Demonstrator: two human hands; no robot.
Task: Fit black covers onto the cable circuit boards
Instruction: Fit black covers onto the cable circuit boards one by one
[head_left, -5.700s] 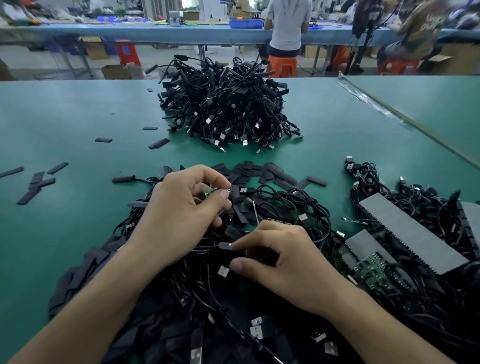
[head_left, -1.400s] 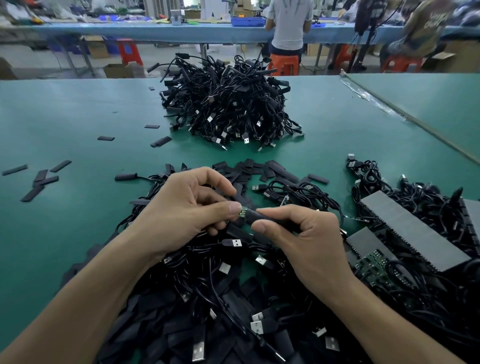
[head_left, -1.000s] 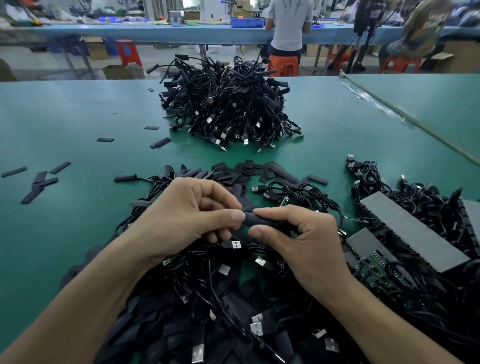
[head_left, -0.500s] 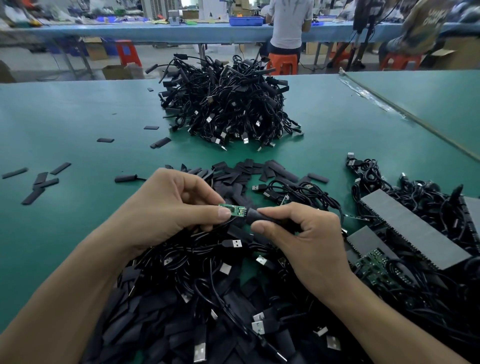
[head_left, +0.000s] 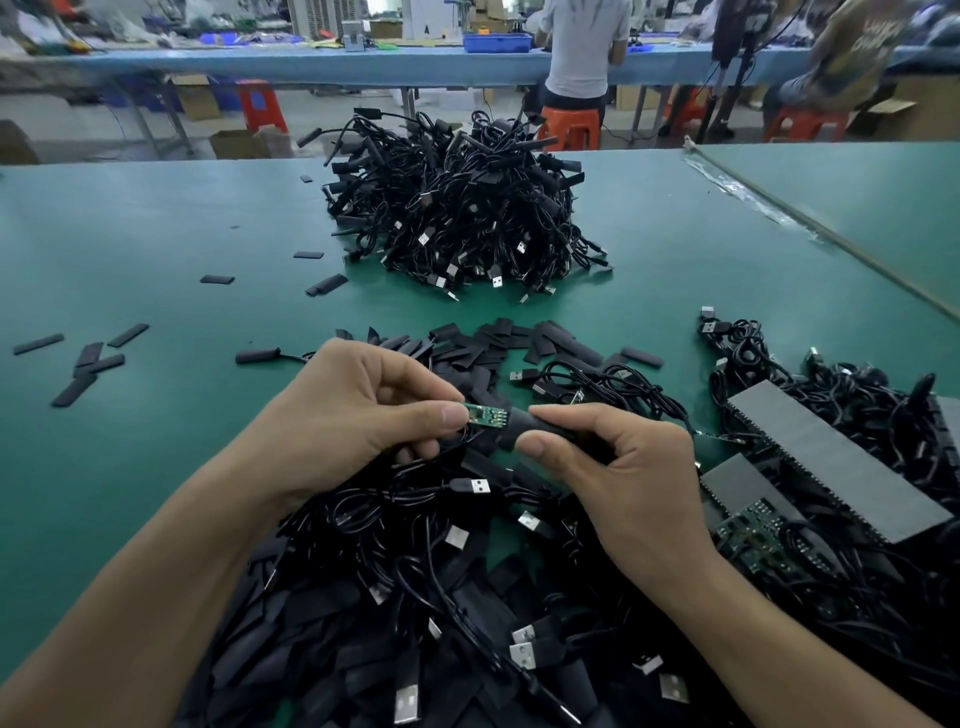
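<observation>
My left hand (head_left: 353, 421) pinches the left end of a small green circuit board (head_left: 487, 417) between thumb and fingers. My right hand (head_left: 618, 467) grips a black tubular cover (head_left: 519, 430) whose open end sits at the board's right end; most of the board shows bare. Both hands hover above a heap of black cables with USB plugs and flat black covers (head_left: 415, 597). More loose covers (head_left: 488, 343) lie just beyond the hands.
A tall pile of black cables (head_left: 457, 208) stands mid-table on the green mat (head_left: 156, 234). Stray covers (head_left: 88, 364) lie at the left. Grey foam trays with green boards and cables (head_left: 831, 467) sit at the right. People work at a far blue bench.
One second ago the cover reached up to my left thumb and hid the board. Now the hands have drawn apart and the green board shows between them.
</observation>
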